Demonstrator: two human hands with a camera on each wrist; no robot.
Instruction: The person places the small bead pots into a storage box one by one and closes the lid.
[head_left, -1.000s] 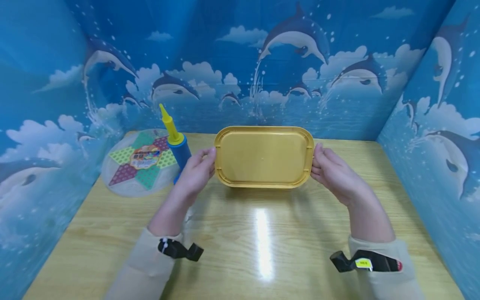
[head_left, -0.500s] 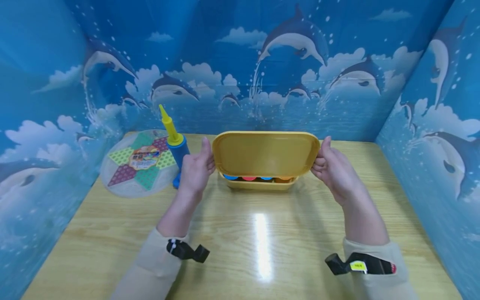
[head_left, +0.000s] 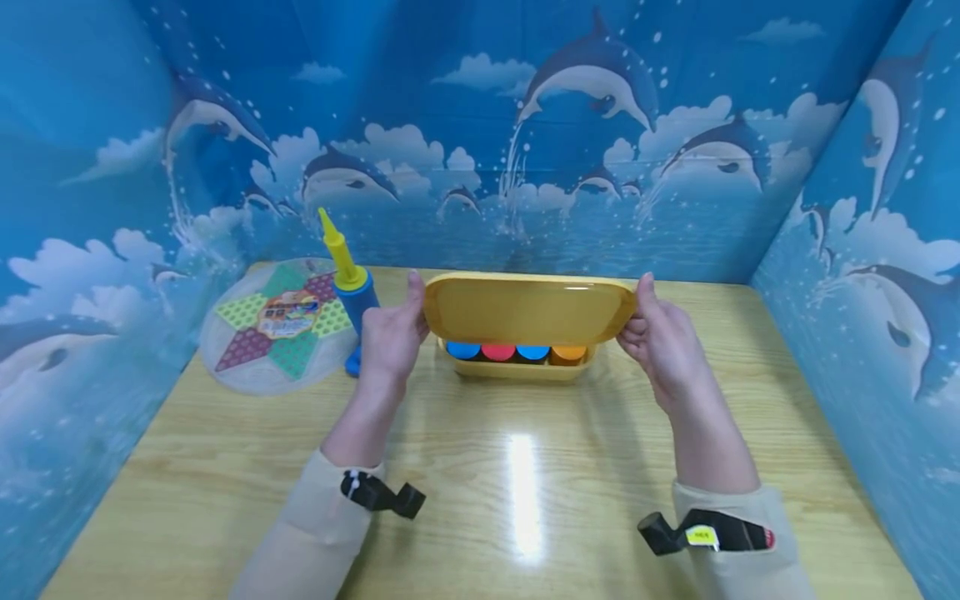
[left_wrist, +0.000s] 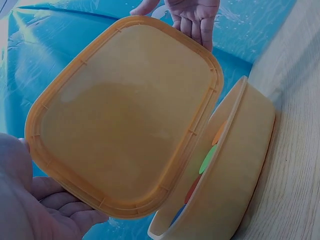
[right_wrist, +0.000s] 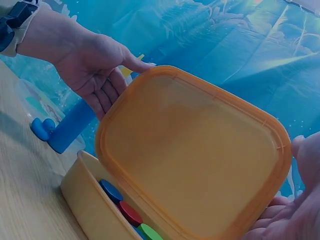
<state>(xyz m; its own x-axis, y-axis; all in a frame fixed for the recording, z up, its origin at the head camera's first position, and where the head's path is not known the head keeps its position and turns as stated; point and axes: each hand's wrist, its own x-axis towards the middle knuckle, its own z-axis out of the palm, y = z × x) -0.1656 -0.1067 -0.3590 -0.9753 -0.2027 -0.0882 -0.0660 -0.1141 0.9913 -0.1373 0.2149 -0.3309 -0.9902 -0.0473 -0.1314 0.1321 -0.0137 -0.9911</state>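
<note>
A yellow-orange plastic lid is tilted up above a matching box, its underside facing me. My left hand grips the lid's left end, thumb at the upper edge and fingers behind. At the other end my right hand holds it the same way. Under the lid's lower edge several round coloured caps show in the box, among them a red cap and an orange cap. A green cap appears in the right wrist view. What lies under the caps is hidden.
Left of the box stands a blue hand pump with a yellow nozzle, partly behind my left hand. Beside it a round star-patterned game board leans at the table's back left. A dolphin-printed backdrop encloses the wooden table.
The lid has come off the box and tilted up, its near edge raised. Coloured caps in the box have come into view. Both hands have turned, thumbs now pointing up.
</note>
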